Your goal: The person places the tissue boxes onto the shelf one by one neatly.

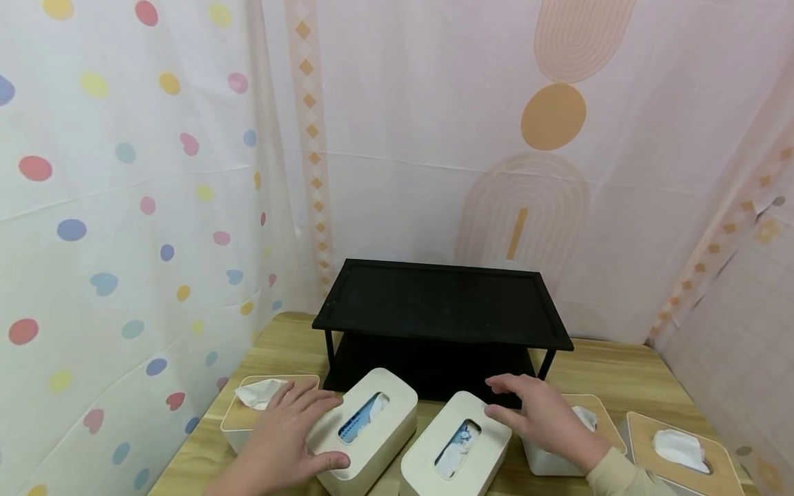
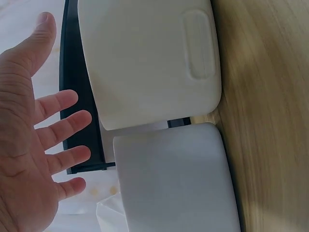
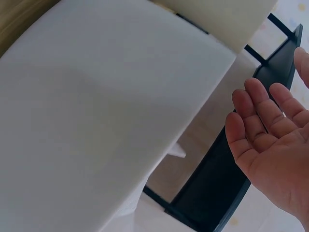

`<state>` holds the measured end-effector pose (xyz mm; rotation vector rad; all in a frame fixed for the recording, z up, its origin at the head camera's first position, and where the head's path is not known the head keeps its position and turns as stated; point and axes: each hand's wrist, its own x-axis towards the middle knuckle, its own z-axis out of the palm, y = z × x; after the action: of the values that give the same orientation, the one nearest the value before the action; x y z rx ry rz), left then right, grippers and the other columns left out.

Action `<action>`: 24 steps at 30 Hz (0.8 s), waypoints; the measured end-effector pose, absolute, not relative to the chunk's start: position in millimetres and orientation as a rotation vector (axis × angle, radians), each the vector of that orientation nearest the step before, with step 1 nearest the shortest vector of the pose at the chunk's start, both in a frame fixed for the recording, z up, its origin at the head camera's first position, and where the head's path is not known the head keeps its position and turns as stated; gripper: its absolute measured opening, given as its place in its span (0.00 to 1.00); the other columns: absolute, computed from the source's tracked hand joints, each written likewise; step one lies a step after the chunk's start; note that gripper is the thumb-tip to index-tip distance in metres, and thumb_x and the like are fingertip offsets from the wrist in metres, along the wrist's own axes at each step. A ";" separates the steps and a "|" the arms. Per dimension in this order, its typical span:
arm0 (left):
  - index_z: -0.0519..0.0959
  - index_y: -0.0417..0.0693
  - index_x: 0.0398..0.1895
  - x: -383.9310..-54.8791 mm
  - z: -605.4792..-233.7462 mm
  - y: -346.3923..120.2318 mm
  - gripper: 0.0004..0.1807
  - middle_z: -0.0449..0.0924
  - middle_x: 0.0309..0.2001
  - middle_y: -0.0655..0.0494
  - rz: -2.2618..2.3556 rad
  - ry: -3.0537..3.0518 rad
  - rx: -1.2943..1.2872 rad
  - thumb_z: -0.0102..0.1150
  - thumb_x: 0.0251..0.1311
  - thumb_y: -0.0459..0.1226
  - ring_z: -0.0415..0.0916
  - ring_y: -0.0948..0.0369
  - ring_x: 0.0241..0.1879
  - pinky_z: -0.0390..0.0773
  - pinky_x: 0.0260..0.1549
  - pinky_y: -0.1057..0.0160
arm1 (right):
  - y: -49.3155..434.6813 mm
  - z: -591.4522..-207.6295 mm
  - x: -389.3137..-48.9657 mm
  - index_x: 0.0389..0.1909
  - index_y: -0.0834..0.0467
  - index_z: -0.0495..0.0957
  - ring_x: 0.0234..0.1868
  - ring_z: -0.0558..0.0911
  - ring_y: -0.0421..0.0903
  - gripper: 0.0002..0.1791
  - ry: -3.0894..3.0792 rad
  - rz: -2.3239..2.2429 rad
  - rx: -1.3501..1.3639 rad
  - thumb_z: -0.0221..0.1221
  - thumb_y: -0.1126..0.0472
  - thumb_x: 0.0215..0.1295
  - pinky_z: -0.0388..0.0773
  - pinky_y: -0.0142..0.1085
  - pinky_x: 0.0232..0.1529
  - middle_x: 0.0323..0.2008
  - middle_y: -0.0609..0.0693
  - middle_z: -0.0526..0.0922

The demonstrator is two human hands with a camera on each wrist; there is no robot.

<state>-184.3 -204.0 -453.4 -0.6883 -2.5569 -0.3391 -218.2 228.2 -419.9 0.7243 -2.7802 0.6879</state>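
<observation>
Two cream tissue boxes with oval slots stand at an angle on the table, the left tissue box (image 1: 397,413) and the right tissue box (image 1: 428,458). Blue packaging and white tissue show in their slots. Over the left one's near left side hovers my left hand (image 1: 291,430), fingers spread and thumb out; its palm holds nothing in the left wrist view. By the right box's far right corner is my right hand (image 1: 546,417), fingers loosely bent and the palm bare in the right wrist view. Whether either hand touches a box I cannot tell.
Behind the boxes stands a black two-tier rack (image 1: 440,303). Wood-topped tissue boxes flank them: one at left (image 1: 238,417), another behind my right wrist (image 1: 604,420), and a third at far right (image 1: 719,461). Patterned curtains (image 1: 403,138) enclose the wooden table (image 1: 595,368).
</observation>
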 end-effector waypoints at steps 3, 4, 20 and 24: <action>0.86 0.58 0.59 -183.1 -452.9 -203.4 0.47 0.86 0.59 0.63 -0.345 -2.587 -0.686 0.65 0.47 0.79 0.79 0.44 0.67 0.71 0.67 0.32 | 223.2 -420.0 -219.8 0.61 0.53 0.85 0.53 0.88 0.48 0.25 -2.781 0.702 0.753 0.66 0.41 0.74 0.87 0.43 0.51 0.54 0.45 0.90; 0.86 0.58 0.60 -182.7 -452.5 -203.4 0.47 0.86 0.59 0.63 -0.342 -2.590 -0.689 0.64 0.47 0.80 0.79 0.44 0.67 0.71 0.67 0.32 | 221.4 -419.9 -220.4 0.61 0.53 0.85 0.54 0.88 0.49 0.25 -2.782 0.707 0.763 0.65 0.41 0.74 0.87 0.43 0.51 0.54 0.46 0.90; 0.84 0.56 0.61 -175.6 -454.0 -210.2 0.55 0.85 0.58 0.58 -0.372 -2.629 -0.771 0.62 0.36 0.82 0.78 0.42 0.67 0.68 0.67 0.30 | 188.6 -415.4 -229.3 0.64 0.52 0.84 0.59 0.87 0.51 0.25 -2.812 0.701 0.918 0.63 0.42 0.76 0.86 0.49 0.58 0.59 0.47 0.89; 0.83 0.56 0.62 -175.3 -452.8 -212.2 0.57 0.85 0.59 0.57 -0.371 -2.674 -0.777 0.62 0.33 0.83 0.77 0.42 0.68 0.66 0.69 0.29 | 180.2 -413.7 -232.5 0.64 0.51 0.83 0.59 0.87 0.49 0.25 -2.849 0.698 0.920 0.64 0.41 0.75 0.85 0.50 0.59 0.57 0.46 0.90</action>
<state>-175.3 -212.2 -452.8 -0.7766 -2.6744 -0.3711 -232.5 180.2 -413.7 0.9197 -2.8494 0.6976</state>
